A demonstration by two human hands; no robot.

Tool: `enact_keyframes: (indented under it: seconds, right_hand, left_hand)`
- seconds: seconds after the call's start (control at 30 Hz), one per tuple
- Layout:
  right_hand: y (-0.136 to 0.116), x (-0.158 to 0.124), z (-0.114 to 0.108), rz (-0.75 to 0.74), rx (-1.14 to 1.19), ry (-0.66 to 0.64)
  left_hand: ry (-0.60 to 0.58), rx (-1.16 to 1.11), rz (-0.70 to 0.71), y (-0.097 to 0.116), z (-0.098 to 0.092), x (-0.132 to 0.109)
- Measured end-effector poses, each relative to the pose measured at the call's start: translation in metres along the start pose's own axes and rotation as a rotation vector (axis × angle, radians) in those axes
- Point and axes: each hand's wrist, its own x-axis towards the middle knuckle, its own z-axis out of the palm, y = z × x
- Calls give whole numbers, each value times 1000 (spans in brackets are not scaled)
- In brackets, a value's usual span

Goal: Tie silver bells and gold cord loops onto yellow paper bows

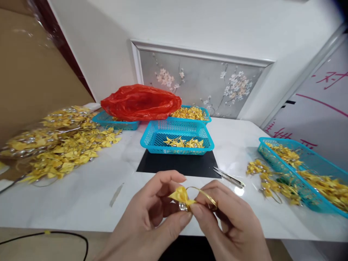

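And here's the yellow ribbon bow [179, 194], right between the two hands! The right hand [231, 217] pinches its right end, gold cord [202, 191] looping up beside those fingers. The left hand [152, 214] curls around the bow's left side, thumb just below the clear gem [183, 206]; whether it grips, I can't tell. Metal snips [230, 177] lie beyond the right hand.

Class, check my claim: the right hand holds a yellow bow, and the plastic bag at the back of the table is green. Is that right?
Not quite: the bag is red, not green, as the head view shows. The rest stands: the right hand holds a yellow bow, and the bag is at the back of the table.
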Motion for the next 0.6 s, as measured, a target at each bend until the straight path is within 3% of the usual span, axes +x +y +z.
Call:
enact_keyframes:
  seconds: [0.2, 0.43, 0.6]
  right_hand:
    - [-5, 8, -7, 171, 152, -154]
    - [1, 13, -9, 220, 195, -257]
    - [12, 21, -3, 387, 386, -217]
  left_hand:
    - [-56, -59, -12, 4, 0, -5]
    - [-45, 54, 71, 4, -10, 1]
    - [-131, 41, 72, 3, -13, 4]
